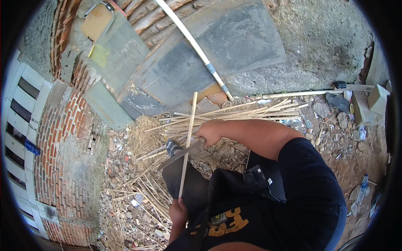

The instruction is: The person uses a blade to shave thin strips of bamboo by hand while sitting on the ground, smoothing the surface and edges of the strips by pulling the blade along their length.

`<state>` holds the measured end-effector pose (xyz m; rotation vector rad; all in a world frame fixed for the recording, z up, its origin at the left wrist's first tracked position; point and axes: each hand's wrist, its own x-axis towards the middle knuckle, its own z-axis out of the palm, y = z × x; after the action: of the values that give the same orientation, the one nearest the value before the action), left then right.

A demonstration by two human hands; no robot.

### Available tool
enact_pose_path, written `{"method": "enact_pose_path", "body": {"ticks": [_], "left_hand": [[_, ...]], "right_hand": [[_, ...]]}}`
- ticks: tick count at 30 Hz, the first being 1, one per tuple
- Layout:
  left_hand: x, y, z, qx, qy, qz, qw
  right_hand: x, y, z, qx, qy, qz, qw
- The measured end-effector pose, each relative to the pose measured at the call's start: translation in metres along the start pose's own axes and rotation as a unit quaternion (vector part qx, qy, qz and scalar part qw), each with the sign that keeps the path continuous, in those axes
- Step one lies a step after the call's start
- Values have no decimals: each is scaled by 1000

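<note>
Step in hand seemingly shaving pale strip (190, 127) with long blade (171, 161) — strip slanting over bent leg (194, 184), blade crossing it; left hand (179, 210) wrapped round strip's lower end, right hand (211, 131) gripping blade's handle (202, 142) — next move probably calls for steady strip, controlled stroke

Pale strips (251, 112) and straw-like shavings (143, 136) litter rubbly ground (335, 165).

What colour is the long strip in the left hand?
The strip in the left hand is pale tan, clearest in the head view.
</note>
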<state>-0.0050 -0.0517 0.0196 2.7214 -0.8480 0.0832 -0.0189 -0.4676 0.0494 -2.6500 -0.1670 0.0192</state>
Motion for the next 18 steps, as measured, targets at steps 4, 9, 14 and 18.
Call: {"method": "enact_pose_path", "body": {"ticks": [4, 9, 14, 18], "left_hand": [[-6, -9, -1, -6, -5, 13, 1000], [-6, -11, 2, -17, 19, 35, 999], [-9, -13, 3, -8, 23, 23, 999], [-8, -9, 3, -17, 31, 12, 999]], "right_hand": [[-2, -9, 5, -3, 36, 2, 999], [-4, -10, 0, -58, 37, 4, 998], [-3, -19, -6, -101, 7, 5, 995], [-12, -29, -14, -82, 8, 22, 996]]}}
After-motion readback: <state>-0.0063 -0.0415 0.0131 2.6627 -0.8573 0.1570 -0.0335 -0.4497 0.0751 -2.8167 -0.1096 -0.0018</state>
